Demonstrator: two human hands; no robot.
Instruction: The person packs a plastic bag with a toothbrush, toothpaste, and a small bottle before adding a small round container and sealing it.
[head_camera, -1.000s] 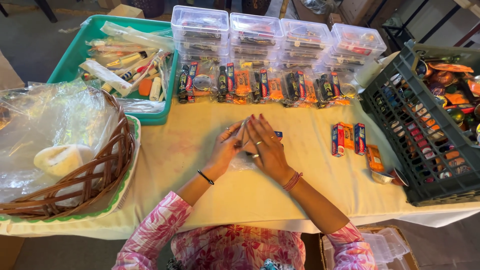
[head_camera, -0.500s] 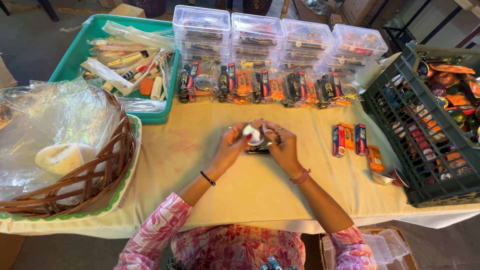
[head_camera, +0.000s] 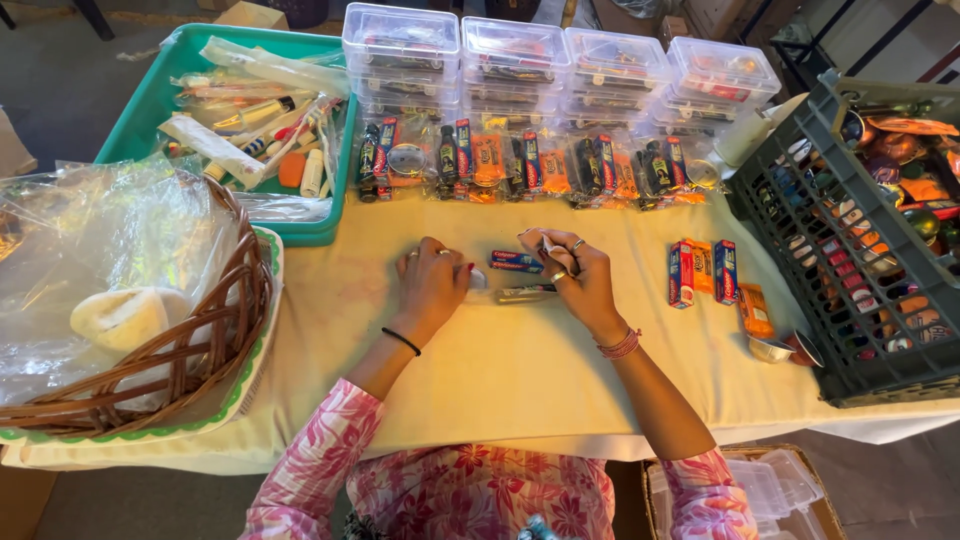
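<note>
My left hand (head_camera: 432, 282) rests palm down on the cream tablecloth (head_camera: 520, 370), fingers curled over a small clear packet whose edge shows at its right. My right hand (head_camera: 574, 272) is just beside it, fingers pinched on a small thin item near the thumb. Between and beyond the hands lies a small blue and red box (head_camera: 516, 261). A slim dark tube-like item (head_camera: 524, 293) lies under my right hand's fingers.
A row of clear packed kits (head_camera: 520, 165) and stacked clear lidded boxes (head_camera: 545, 55) stand behind. A green tray (head_camera: 150, 100) of toiletries sits back left, a wicker basket (head_camera: 190, 360) with plastic bags left, a dark crate (head_camera: 860, 250) right. Small boxes (head_camera: 702, 272) lie near it.
My hands were pressed together over the packet, then lifted it. Now they have parted: the left lies flat on the cloth and the right pinches a small item.
</note>
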